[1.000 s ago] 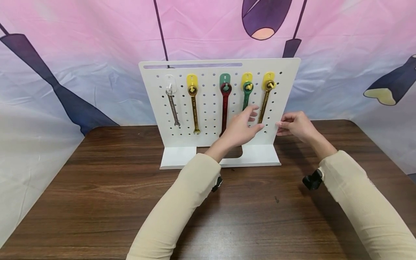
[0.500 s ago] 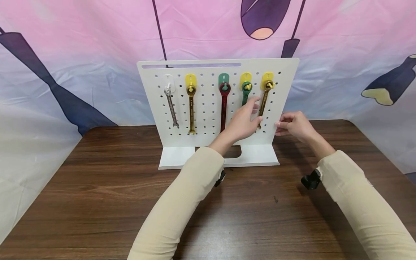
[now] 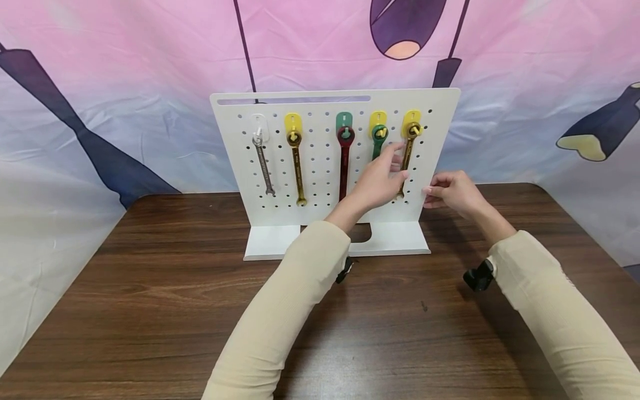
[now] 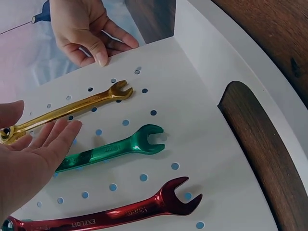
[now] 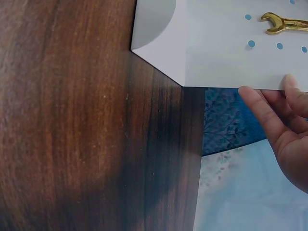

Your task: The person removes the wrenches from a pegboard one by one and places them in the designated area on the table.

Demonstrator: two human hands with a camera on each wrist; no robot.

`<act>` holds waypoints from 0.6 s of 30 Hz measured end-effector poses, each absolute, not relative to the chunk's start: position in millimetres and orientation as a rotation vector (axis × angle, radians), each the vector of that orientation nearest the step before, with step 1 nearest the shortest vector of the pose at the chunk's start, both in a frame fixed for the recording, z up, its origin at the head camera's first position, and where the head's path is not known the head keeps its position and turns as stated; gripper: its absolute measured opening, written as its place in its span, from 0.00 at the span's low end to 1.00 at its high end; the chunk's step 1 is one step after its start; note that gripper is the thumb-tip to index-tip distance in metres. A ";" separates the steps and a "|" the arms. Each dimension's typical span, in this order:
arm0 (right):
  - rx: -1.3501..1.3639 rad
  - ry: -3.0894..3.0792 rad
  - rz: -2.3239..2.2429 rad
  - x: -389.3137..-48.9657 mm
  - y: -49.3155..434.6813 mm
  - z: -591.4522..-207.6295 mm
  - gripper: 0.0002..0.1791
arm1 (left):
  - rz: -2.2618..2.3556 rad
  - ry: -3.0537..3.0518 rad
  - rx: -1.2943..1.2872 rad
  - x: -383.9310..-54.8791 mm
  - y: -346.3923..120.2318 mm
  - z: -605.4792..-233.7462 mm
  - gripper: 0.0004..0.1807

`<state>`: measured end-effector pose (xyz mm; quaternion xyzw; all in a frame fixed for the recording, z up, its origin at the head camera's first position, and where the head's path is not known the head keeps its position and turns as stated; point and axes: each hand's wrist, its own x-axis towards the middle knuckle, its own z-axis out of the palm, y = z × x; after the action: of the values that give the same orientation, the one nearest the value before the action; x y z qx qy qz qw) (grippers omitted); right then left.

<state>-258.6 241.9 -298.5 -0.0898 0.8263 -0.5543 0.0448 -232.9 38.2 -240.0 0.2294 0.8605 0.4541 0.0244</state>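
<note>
A white pegboard (image 3: 325,216) stands upright on its base. From its yellow hook at the far right hangs a gold combination wrench (image 3: 409,153). Beside that wrench is my left hand (image 3: 375,183). In the left wrist view its thumb and spread fingers lie on either side of the gold shaft, not closed round it. A green wrench (image 4: 110,151), partly behind this hand, hangs to the left on another yellow hook. Further left is a red wrench (image 4: 120,216) on a green hook. My right hand (image 5: 293,144) pinches the board's right edge, thumb in front and fingers behind.
A silver wrench (image 3: 264,166) on a white hook and a second gold wrench (image 3: 298,172) on a yellow hook hang on the board's left part. The board's base rests on a brown wooden table (image 3: 175,300). A printed cloth (image 3: 150,111) hangs behind.
My left hand has moved right and slightly up, from in front of the green wrench to the gold wrench on the right. The right hand stays at the board's edge.
</note>
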 end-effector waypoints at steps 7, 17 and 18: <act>-0.268 2.526 -1.708 -259.4 241.7 -299.2 0.09 | 1.417 2.677 0.710 -234.6 39.6 -240.2 0.26; -0.297 2.495 -1.705 -258.8 243.3 -298.4 0.11 | 1.492 2.632 0.688 -233.3 43.0 -239.6 0.23; -0.296 2.494 -1.706 -258.8 243.3 -298.5 0.11 | 1.493 2.631 0.682 -233.0 43.3 -239.5 0.22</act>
<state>-258.8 243.3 -298.5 -0.0973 0.8202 -0.5613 0.0527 -233.0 43.3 -239.5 0.2199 0.8482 0.4814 0.0200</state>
